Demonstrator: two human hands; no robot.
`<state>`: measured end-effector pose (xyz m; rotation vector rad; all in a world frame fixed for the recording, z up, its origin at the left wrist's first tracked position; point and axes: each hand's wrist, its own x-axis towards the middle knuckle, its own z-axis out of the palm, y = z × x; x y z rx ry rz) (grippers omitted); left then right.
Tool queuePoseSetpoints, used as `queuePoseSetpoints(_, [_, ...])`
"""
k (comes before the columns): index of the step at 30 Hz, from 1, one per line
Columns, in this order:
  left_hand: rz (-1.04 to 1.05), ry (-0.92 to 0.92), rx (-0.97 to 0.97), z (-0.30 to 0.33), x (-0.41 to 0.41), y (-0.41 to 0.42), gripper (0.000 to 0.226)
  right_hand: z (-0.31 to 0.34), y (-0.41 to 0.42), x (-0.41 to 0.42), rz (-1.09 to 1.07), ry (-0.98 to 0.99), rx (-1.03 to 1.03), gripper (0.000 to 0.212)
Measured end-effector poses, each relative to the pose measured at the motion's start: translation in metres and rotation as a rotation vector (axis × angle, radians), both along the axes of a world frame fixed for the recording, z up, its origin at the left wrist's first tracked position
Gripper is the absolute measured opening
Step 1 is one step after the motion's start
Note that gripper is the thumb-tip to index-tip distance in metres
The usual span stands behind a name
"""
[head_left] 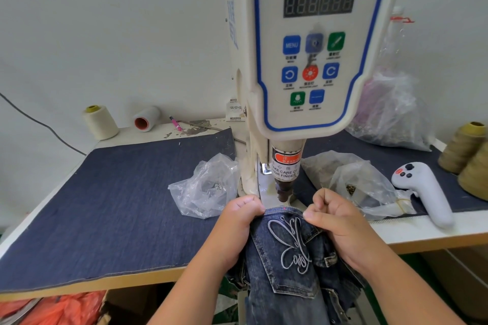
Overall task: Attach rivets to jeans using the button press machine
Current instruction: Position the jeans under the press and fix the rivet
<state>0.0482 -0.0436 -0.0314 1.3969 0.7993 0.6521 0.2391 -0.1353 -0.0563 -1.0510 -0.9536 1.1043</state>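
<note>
Jeans [285, 258] up at the near edge of the worktop [422, 232], back pocket with the pale embroidered swirl facing me, top hem pushed in just under the punch [284, 194] of the button machine [314, 47]. My left hand [237, 221] is curled tight, pinching the hem on its left end; my right hand [335, 216] pinches it on the right, fingers folded over the fabric. The denim runs taut between the two grips, and the punch hangs right between my knuckles.

Here's the worry: the warning label says take care of your fingers, and both sets sit just beside the die. If the press fires while I nudge the cloth, a fingertip could get caught. And if the hem slips or bunches, I reckon the rivet lands off the pocket corner or bites through a fold.

Further out: a clear bag [206, 187] with small metal pieces lies left of the column, another crumpled bag [361, 187] to the right, a white handheld controller [425, 190] near the right front edge, thread cones [99, 121] at the back.
</note>
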Motion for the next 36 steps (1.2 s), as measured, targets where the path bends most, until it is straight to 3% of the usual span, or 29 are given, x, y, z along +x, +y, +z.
queuePoseSetpoints(25, [-0.018,-0.028,-0.001,0.0007,-0.0013,-0.0006,0.035,-0.0035,0.0009,0.0026,0.010,-0.015,-0.024,0.028])
queuePoseSetpoints(36, [-0.030,-0.020,0.000,0.0004,-0.0025,-0.0003,0.016,-0.0022,-0.0006,0.0023,0.012,-0.010,-0.011,0.030])
